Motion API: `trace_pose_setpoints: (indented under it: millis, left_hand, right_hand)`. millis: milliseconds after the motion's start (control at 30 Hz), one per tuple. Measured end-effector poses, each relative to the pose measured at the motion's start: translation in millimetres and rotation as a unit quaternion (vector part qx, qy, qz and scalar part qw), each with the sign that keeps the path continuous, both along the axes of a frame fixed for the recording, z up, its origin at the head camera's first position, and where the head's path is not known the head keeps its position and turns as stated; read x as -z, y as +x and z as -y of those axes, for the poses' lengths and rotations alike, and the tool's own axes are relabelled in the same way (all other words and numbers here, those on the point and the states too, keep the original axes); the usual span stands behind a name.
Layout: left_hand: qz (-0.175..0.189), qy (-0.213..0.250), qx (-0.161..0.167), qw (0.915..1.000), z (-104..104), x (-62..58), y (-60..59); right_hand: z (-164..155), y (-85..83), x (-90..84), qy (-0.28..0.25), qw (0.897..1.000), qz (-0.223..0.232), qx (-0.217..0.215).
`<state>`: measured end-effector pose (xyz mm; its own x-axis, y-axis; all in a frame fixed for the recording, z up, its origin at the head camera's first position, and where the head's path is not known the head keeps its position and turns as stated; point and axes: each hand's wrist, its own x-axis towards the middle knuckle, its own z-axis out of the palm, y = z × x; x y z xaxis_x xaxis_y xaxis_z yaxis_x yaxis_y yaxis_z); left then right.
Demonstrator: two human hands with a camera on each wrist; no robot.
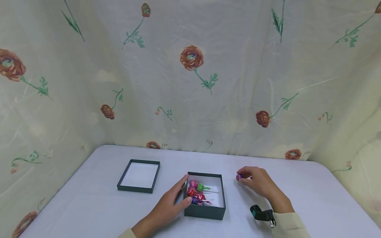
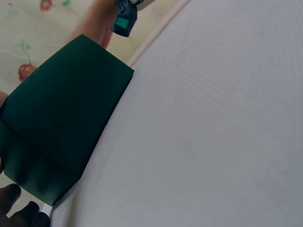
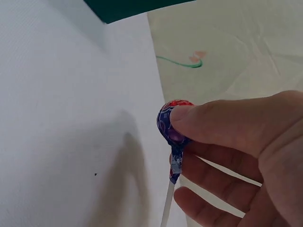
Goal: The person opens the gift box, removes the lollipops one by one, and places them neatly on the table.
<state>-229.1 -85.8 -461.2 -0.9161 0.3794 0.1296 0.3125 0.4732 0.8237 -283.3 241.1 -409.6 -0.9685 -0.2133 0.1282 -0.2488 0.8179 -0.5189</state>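
In the head view a dark green box stands on the table, its white inside holding several wrapped lollipops in pink, green, red and purple. My left hand grips the box's left side, thumb at the front rim and fingers toward the back corner. My right hand, to the right of the box, pinches a lollipop by its purple and red wrapped head. Its white stick points down in the right wrist view. The green box wall fills much of the left wrist view's left side.
A shallow square lid with a dark green rim and white inside lies at the left of the white table. A floral curtain hangs behind the table. My right wrist wears a black band.
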Motion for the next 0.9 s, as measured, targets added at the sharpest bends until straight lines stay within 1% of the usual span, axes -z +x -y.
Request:
trace_pose_setpoints:
  millis: [300,733,900]
  left_hand:
    - [-0.004,-0.003,0.0,1.0,-0.3,1.6,-0.1]
    - [-0.01,-0.002,0.002,0.9999,-0.2,1.3,0.4]
    - [-0.006,-0.001,0.001,1.0,-0.7,-0.1,0.8]
  right_hand:
    - [-0.8,-0.2,8.6,0.028,0.999,0.015,0.017]
    - [1.5,-1.3,12.1,0.028,0.999,0.024,0.028]
    - [1.4,-0.1,12.3,0.026,0.999,0.03,0.031]
